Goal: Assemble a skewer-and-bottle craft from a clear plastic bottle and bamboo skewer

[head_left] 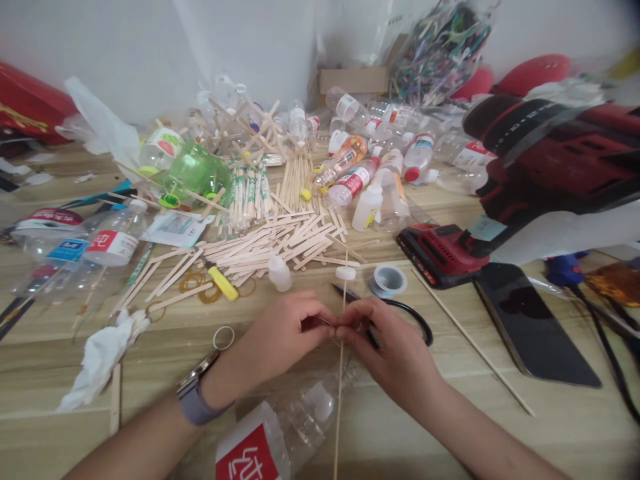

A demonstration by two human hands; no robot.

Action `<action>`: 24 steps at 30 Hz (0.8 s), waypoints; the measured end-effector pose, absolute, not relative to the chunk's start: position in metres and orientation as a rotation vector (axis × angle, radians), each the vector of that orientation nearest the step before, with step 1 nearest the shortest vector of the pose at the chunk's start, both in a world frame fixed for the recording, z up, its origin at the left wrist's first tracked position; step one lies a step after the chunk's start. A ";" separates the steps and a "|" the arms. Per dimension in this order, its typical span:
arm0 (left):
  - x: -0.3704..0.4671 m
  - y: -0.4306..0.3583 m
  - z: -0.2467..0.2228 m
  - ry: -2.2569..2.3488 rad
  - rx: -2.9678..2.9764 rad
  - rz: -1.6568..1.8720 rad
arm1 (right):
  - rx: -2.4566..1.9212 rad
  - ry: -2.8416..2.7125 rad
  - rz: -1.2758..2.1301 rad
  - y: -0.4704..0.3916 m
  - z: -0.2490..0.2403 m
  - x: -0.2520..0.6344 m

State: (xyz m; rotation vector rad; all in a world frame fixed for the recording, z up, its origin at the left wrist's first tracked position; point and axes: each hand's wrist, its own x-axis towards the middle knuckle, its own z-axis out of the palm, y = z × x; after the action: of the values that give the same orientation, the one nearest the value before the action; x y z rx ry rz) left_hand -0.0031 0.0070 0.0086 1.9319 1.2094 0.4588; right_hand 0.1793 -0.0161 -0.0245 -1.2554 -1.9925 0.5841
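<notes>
Both hands, left (280, 333) and right (387, 347), pinch a thin wooden skewer (340, 387) above a clear bottle (290, 427).

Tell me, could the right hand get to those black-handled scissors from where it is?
Probably yes: the scissors lie just beside the right hand, partly under it, though both hands are pinching a thin stick.

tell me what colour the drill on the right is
Red and black drill, clearest in the head view.
</notes>
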 end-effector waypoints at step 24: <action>-0.006 0.011 0.000 1.103 1.870 0.451 | -1.224 -1.970 0.742 -0.015 -0.021 0.180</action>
State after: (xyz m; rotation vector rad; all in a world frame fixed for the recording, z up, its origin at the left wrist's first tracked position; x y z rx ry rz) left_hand -0.0056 0.0107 0.0003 1.8703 1.1031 0.4507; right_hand 0.1804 -0.0150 -0.0208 -1.2244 -1.9702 0.7424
